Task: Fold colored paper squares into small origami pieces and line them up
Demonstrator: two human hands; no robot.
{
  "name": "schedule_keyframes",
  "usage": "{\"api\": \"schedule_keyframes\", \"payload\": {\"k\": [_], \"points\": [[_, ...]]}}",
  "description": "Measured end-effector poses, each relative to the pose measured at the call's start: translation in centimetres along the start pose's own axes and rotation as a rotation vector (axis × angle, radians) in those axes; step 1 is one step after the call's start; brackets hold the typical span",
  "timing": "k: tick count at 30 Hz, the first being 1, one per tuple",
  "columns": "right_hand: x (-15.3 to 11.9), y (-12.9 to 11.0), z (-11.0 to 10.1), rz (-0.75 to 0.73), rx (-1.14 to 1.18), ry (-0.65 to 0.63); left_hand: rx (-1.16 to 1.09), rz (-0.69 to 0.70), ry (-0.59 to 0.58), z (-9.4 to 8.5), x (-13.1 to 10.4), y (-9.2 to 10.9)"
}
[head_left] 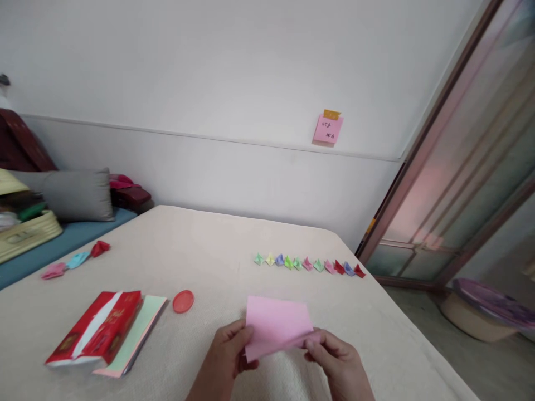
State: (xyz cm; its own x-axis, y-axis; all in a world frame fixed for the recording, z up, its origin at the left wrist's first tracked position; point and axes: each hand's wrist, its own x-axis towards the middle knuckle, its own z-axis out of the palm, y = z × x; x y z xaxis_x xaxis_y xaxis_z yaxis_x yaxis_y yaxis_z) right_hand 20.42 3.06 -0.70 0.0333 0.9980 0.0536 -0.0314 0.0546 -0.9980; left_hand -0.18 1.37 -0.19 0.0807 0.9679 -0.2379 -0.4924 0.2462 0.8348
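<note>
A pink sheet of paper (278, 323) is held up between my two hands above the pale tabletop cloth (200, 239). My left hand (229, 348) pinches its left edge between thumb and fingers. At its lower right corner my right hand (334, 356) grips the paper, where a strip along the bottom looks folded or curled. Beyond the sheet, several small folded paper shapes (307, 263) in green, yellow, purple, pink and red stand in a row. A round red lid (183, 301) lies to the left of my left hand.
At left, a red tissue packet (100, 328) rests partly on a stack of coloured paper (136, 334). Red, blue and pink crumpled pieces (78, 259) lie near the left edge. A wall (234, 172) with a pink note (328, 129) stands behind; a lidded tub (476, 317) sits on the floor at right.
</note>
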Motion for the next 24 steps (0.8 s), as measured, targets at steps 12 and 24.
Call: {"api": "schedule_keyframes", "payload": {"k": [12,24], "points": [[-0.6,0.2,2.0,0.032,0.099,0.103,-0.058,0.009,0.027,0.0,0.9,-1.6],[-0.8,-0.9,3.2,0.231,0.345,0.183,-0.169,0.085,0.044,0.7,-0.1,-1.0]]}}
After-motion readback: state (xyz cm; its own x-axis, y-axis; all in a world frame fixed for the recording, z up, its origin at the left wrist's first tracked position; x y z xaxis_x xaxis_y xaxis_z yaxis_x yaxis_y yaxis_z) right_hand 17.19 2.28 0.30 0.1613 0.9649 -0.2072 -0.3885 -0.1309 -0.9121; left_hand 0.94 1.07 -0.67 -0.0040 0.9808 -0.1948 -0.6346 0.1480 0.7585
